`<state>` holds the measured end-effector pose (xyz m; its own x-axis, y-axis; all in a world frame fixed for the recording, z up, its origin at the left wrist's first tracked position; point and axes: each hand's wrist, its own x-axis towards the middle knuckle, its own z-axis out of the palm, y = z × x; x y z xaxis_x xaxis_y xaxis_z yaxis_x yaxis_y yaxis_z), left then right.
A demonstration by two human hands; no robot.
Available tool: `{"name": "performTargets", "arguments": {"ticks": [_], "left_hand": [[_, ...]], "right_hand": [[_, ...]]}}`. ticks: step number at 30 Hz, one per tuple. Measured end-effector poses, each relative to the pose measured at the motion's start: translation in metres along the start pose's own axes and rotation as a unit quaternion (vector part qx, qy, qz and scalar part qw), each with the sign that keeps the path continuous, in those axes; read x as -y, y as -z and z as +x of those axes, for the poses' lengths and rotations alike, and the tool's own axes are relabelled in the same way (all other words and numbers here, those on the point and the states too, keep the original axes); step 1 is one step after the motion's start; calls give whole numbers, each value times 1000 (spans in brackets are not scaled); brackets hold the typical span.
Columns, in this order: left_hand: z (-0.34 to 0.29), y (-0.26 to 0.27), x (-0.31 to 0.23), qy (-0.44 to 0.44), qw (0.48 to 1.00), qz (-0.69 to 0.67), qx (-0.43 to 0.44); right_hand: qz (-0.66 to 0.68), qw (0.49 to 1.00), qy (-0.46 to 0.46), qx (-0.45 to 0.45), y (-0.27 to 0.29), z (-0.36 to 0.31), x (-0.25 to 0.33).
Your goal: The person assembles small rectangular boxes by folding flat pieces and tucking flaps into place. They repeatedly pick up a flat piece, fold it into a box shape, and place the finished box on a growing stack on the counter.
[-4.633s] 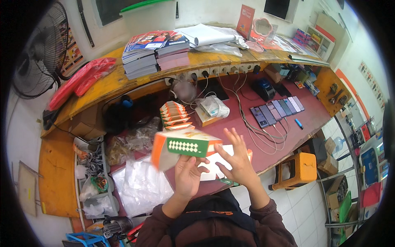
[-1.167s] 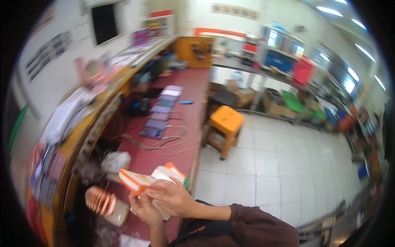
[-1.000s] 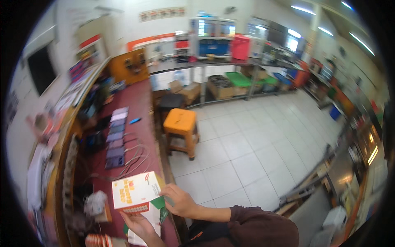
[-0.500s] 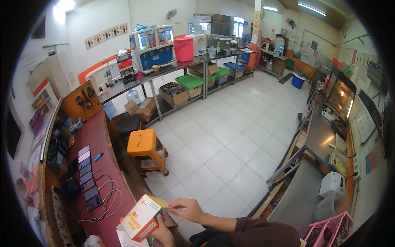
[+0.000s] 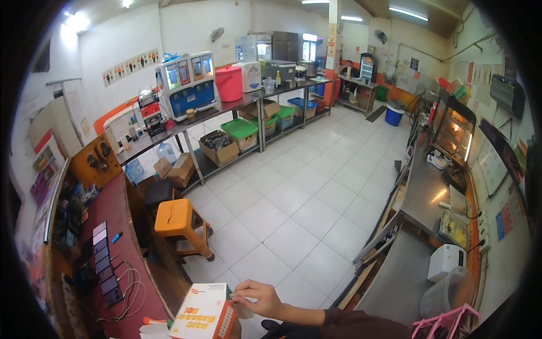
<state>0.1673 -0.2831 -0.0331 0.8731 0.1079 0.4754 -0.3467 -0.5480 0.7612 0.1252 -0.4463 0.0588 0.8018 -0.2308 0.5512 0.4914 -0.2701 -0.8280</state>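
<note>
White cardboard with yellow-orange lettering makes up the broad face of a folding carton [image 5: 197, 311] at the bottom of the view, left of centre, beside the edge of a maroon-topped counter [image 5: 110, 226]. This printed face is turned up toward the camera; a narrow orange side with a white pattern faces right. Its upper end points away from the wearer, and its side edges slant up and slightly right. Because the lower end is cut off, its long axis cannot be told, nor can its inside be seen.

The right hand [image 5: 258, 298] has thumb and fingertips pinched on the carton's green upper-right edge. Only a sliver of the left hand [image 5: 235, 330] shows beside the orange side, so its grip cannot be told.

Across the tiled floor [image 5: 288, 209], an open cardboard box [image 5: 227, 152] on a low metal shelf holds dark items, next to a green-lidded tub [image 5: 244, 141]. Above them stands a lidded pinkish-red bucket [image 5: 228, 85]. On the right-hand worktop, a clear tray [image 5: 451, 240] holds something yellow; nearer are a translucent bin [image 5: 443, 296] and a pink basket [image 5: 443, 323].
</note>
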Motion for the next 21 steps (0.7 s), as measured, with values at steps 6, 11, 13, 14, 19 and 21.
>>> {"name": "performTargets", "arguments": {"ticks": [6,11,13,14,19,21], "left_hand": [[-8,-11,-19,78,988,-128,27],[-29,-27,-49,77,962,-219,147],[-32,-24,-58,119,950,-257,134],[-31,-24,-61,162,935,-289,129],[-22,-12,-58,268,832,-476,-100],[-22,-5,-52,298,834,-458,-77]], "right_hand": [[-47,999,22,-6,33,-15,0],[-124,990,51,48,26,-35,0],[-138,985,77,74,19,-38,-1],[-148,982,88,82,16,-39,-2],[-199,968,92,122,12,-37,-7],[-181,973,19,140,15,-39,-8]]}}
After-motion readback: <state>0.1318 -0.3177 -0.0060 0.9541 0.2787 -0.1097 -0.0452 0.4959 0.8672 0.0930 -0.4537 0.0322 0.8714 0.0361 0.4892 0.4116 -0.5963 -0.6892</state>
